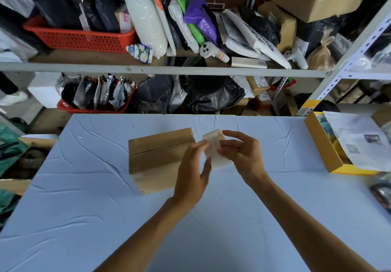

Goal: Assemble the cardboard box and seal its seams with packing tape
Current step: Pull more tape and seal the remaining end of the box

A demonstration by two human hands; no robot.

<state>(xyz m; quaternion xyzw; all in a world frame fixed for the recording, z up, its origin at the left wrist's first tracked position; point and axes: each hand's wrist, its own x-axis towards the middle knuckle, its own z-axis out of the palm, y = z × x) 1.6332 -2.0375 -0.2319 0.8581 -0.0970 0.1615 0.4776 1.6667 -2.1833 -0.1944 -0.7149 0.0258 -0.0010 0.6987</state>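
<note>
A person is working at a table (pixel 84 208) covered in pale blue cloth. The box (pixel 156 155) is sitting on the middle of the table with its flaps folded shut, and a seam is running along its top. Just right of the box, both hands are holding the tape roll (pixel 212 144) above the table.

The right hand (pixel 243 155) is gripping the roll from the right, with its fingers curling over the far rim and its thumb pressing the near side. The left hand (pixel 193 178) is reaching in from the near left with its fingers almost straight and their tips touching the roll. It is blurred, so whether it is pinching the tape end cannot be told. This hand is covering the box's near right corner.

At the right edge of the table, an open yellow box (pixel 323 146) is holding printed papers (pixel 359 140) that are sticking out over its rim. Beyond the table, a shelf (pixel 169 68) is carrying a red basket (pixel 80 38) filled with dark bags. Below it, a second red basket (pixel 93 109) is holding upright packets.
</note>
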